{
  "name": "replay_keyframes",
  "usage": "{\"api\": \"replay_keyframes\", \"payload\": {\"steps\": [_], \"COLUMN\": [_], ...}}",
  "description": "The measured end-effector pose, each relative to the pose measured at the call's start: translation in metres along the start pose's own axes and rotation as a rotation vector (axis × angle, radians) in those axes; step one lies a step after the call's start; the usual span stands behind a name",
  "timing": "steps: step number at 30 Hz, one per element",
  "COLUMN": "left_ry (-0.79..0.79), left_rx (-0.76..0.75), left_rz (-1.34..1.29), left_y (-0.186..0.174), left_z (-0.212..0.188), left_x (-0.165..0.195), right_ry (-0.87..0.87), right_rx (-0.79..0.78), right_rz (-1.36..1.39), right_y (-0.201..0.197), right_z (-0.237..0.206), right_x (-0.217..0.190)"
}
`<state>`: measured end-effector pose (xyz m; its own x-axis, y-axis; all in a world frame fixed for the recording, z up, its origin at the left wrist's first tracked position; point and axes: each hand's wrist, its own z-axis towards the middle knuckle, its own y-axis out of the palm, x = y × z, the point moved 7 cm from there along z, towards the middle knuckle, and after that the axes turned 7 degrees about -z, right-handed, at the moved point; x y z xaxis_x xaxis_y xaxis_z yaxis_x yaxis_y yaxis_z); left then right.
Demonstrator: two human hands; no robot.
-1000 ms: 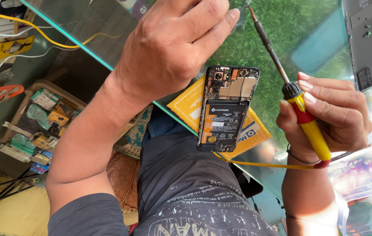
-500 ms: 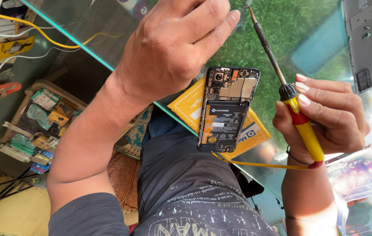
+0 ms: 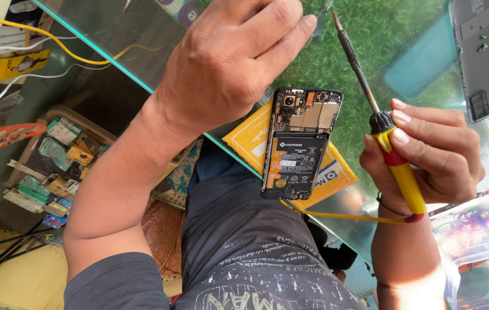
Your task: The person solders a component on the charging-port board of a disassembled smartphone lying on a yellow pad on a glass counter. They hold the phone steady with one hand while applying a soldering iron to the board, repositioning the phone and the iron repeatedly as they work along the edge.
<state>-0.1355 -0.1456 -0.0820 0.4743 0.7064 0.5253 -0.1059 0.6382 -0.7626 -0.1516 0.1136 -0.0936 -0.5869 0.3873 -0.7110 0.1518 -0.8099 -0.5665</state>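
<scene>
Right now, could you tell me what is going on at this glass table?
A person sits at the glass table with an opened phone, back cover off, lying on a yellow packet. The right hand holds a yellow-handled soldering iron, tip raised above the phone. The left hand hovers over the table, apparently pinching a small metal tool. The removed back cover lies aside.

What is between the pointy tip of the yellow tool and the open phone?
Nothing visible. The right hand holds the soldering iron with its tip pointing up past the opened phone, which lies on the glass table. The left hand hangs above, off to the side.
</scene>
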Motion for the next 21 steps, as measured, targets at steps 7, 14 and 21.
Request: {"api": "replay_keyframes", "payload": {"steps": [7, 14, 21], "left_ry": [0.02, 0.014, 0.015], "left_rx": [-0.007, -0.011, -0.006], "left_rz": [0.015, 0.017, 0.016], "left_y": [0.0019, 0.003, 0.0028], "left_z": [-0.0001, 0.0007, 0.0012], "left_x": [0.002, 0.0017, 0.0026], "right_ry": [0.006, -0.022, -0.043], "right_rx": [-0.02, -0.042, -0.058], "right_rz": [-0.004, -0.017, -0.017], "right_y": [-0.0016, -0.0004, 0.0003], "right_z": [-0.0039, -0.0016, 0.0011], "right_x": [0.0024, 0.0026, 0.0018]}}
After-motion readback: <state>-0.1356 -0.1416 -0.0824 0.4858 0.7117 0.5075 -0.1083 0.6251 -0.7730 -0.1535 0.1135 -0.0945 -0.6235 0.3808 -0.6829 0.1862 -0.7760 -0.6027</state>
